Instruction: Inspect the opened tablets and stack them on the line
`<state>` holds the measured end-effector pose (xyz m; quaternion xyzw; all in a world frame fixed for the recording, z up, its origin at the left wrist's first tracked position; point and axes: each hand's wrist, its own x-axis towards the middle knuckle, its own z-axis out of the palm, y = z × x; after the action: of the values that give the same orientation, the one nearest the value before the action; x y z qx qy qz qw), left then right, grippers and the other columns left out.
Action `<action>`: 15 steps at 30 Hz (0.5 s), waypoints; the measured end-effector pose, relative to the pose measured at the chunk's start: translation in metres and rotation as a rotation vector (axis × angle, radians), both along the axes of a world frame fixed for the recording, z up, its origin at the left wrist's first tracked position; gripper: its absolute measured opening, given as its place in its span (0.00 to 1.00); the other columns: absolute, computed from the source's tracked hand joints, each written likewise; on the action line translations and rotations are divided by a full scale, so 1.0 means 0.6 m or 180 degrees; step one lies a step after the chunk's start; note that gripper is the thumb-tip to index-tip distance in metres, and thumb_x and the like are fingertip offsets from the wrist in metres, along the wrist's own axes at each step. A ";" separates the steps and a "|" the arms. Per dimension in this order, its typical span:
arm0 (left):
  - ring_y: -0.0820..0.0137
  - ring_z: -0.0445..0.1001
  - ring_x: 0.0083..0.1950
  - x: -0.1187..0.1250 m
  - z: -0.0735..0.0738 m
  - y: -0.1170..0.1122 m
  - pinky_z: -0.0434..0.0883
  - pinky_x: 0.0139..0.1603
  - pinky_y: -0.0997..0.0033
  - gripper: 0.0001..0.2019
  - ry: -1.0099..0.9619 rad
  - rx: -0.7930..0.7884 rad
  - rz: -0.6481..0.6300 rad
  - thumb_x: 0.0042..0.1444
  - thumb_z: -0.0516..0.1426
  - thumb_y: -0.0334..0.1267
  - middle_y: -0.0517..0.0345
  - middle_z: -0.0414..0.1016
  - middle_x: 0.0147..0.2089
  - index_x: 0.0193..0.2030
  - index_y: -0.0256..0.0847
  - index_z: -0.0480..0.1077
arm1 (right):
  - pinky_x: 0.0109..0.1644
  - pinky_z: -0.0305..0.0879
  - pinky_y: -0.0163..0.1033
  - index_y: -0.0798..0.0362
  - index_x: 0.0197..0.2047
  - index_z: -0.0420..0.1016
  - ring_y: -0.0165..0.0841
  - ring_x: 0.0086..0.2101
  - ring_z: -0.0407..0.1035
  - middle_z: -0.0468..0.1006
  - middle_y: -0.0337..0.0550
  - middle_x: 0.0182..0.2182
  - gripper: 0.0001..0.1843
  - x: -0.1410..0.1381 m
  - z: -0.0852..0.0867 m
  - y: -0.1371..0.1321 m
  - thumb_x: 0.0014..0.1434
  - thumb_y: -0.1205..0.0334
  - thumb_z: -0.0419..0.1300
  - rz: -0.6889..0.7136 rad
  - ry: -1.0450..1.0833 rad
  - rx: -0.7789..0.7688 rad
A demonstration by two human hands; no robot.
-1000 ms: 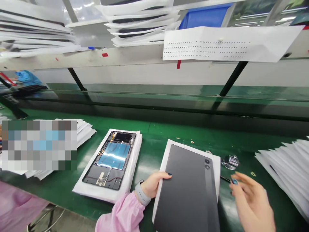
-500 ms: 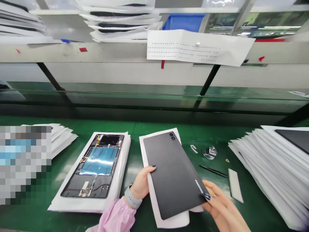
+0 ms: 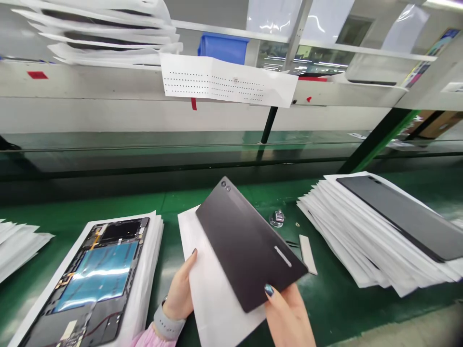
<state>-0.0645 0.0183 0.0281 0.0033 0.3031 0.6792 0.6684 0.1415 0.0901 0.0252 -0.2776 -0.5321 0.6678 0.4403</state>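
Note:
A dark grey tablet [image 3: 246,246], rear face up with two camera lenses at its top corner, is tilted over a white sheet [image 3: 217,294]. My right hand [image 3: 289,308] grips the tablet by its lower end, thumb on top and fingers underneath. My left hand [image 3: 183,284], with a grey watch band at the wrist, pinches the left edge of the white sheet, its thumb on top. To the left, an opened tablet [image 3: 97,279] with a blue-covered battery and exposed parts lies on a pile of white sheets [image 3: 144,289].
On the right stands a tall stack of white sleeves [image 3: 347,241] with another dark tablet [image 3: 401,212] on top. A small metal object [image 3: 277,218], black tweezers [image 3: 292,244] and a pale strip [image 3: 307,254] lie between. More white sleeves [image 3: 18,246] lie far left.
The view has swung to the right. The tablet has lifted off the white sheet at its top and shifted rightward in my right hand. My left hand is now on the sheet only.

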 end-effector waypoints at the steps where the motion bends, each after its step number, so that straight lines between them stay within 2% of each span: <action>1: 0.48 0.76 0.58 -0.002 0.002 0.000 0.65 0.66 0.55 0.16 -0.0030 0.0102 -0.0044 0.53 0.65 0.46 0.45 0.85 0.43 0.41 0.34 0.81 | 0.57 0.71 0.56 0.36 0.57 0.77 0.50 0.54 0.73 0.79 0.43 0.55 0.18 0.006 0.002 0.007 0.64 0.57 0.61 -0.0040 -0.0188 0.0613; 4: 0.48 0.74 0.60 -0.003 0.007 0.000 0.64 0.67 0.54 0.19 -0.0044 0.0296 0.0018 0.55 0.63 0.51 0.47 0.85 0.45 0.44 0.37 0.81 | 0.61 0.65 0.62 0.36 0.53 0.80 0.54 0.58 0.70 0.75 0.43 0.59 0.22 0.011 0.016 0.022 0.58 0.67 0.63 0.0297 -0.0766 0.2367; 6: 0.48 0.74 0.60 0.000 0.009 0.001 0.65 0.66 0.52 0.23 -0.0047 0.0367 0.0116 0.56 0.60 0.55 0.47 0.84 0.48 0.47 0.38 0.80 | 0.62 0.63 0.65 0.38 0.58 0.77 0.53 0.60 0.67 0.73 0.47 0.61 0.30 0.001 0.027 0.022 0.56 0.74 0.59 0.0668 -0.1285 0.3334; 8: 0.48 0.76 0.59 0.003 0.009 0.005 0.66 0.64 0.50 0.24 -0.0049 0.0365 0.0236 0.57 0.60 0.56 0.47 0.84 0.49 0.49 0.37 0.79 | 0.61 0.65 0.65 0.44 0.63 0.72 0.51 0.61 0.66 0.73 0.54 0.61 0.35 -0.011 0.033 0.016 0.56 0.80 0.53 0.0896 -0.1793 0.4112; 11: 0.47 0.78 0.55 0.006 0.005 0.010 0.69 0.61 0.49 0.23 -0.0092 0.0263 0.0279 0.55 0.62 0.53 0.45 0.83 0.49 0.50 0.36 0.78 | 0.59 0.68 0.65 0.50 0.60 0.73 0.52 0.62 0.64 0.73 0.59 0.60 0.34 -0.022 0.032 0.006 0.56 0.83 0.48 0.0883 -0.2040 0.4447; 15: 0.48 0.79 0.52 0.007 -0.001 0.011 0.73 0.58 0.49 0.24 -0.0093 0.0223 0.0243 0.55 0.63 0.54 0.46 0.84 0.47 0.50 0.37 0.78 | 0.57 0.73 0.59 0.56 0.57 0.71 0.49 0.62 0.63 0.73 0.60 0.57 0.27 -0.016 0.025 0.000 0.59 0.83 0.46 0.0657 -0.2062 0.4166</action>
<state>-0.0606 0.0247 0.0276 0.0051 0.2691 0.7144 0.6459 0.1320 0.0901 0.0402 -0.0899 -0.9485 0.1363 0.2716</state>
